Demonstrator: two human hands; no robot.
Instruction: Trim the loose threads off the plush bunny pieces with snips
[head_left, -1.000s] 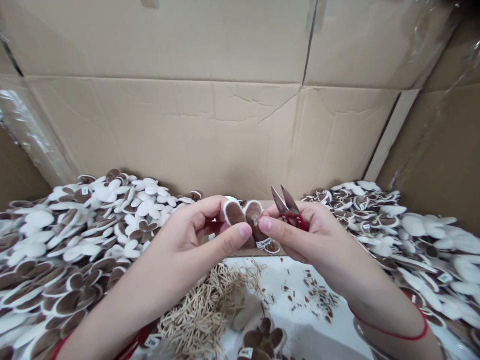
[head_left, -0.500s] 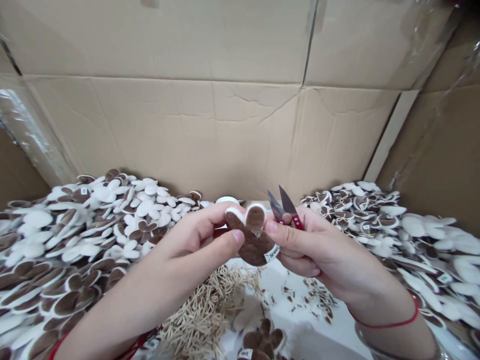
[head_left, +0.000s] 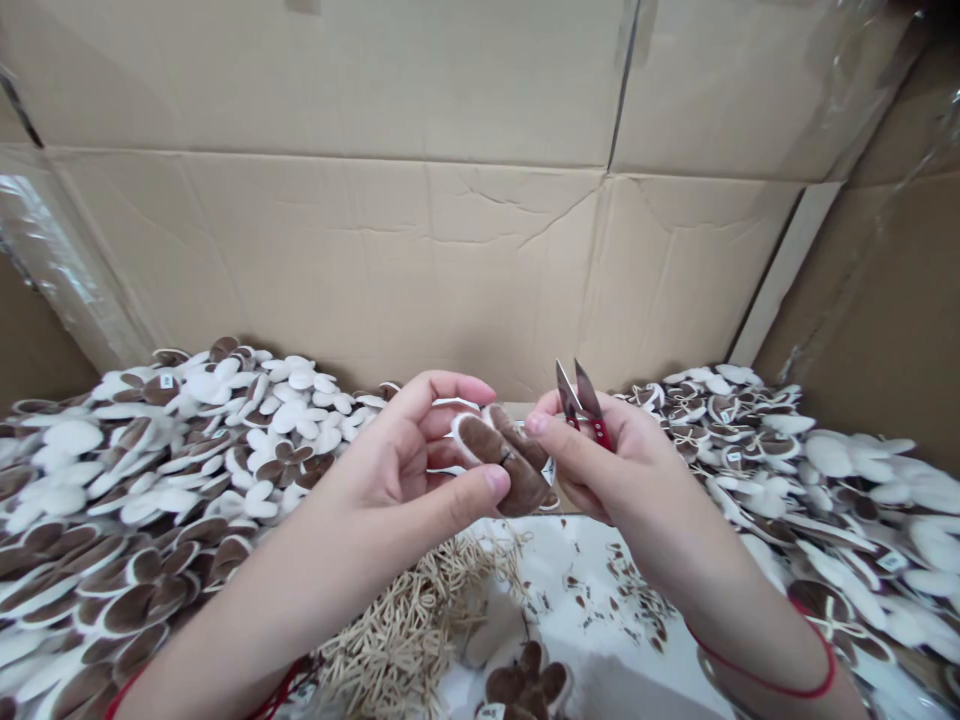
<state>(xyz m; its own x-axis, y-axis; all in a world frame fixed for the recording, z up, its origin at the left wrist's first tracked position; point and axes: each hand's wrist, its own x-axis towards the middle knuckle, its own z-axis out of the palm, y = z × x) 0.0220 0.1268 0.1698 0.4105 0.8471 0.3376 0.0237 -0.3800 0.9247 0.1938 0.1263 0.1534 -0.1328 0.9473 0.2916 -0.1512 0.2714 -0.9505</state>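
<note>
A small flat brown plush piece [head_left: 525,488] with white edging and two ear-like lobes is held up in front of me, tilted. My left hand [head_left: 409,465] has its thumb on the piece's near left side, with the other fingers curved loosely behind. In my right hand [head_left: 607,450] are red-handled thread snips [head_left: 581,400], blades pointing up and apart. That hand's thumb and forefinger pinch together at the right edge of the piece; whether they grip something thin there I cannot make out. A white tag on the piece is mostly hidden.
Piles of white and brown plush pieces lie at left [head_left: 150,480] and right [head_left: 840,500]. Beige cord bows [head_left: 397,630] are heaped on the white tabletop [head_left: 600,690], beside small scattered brown bits [head_left: 630,590]. A brown flower-shaped piece [head_left: 529,680] lies near me. Cardboard walls [head_left: 375,250] enclose the back.
The plush piece has turned and tilted, its tag now mostly hidden. My left fingers have spread wider, and my right hand with the snips has shifted slightly right.
</note>
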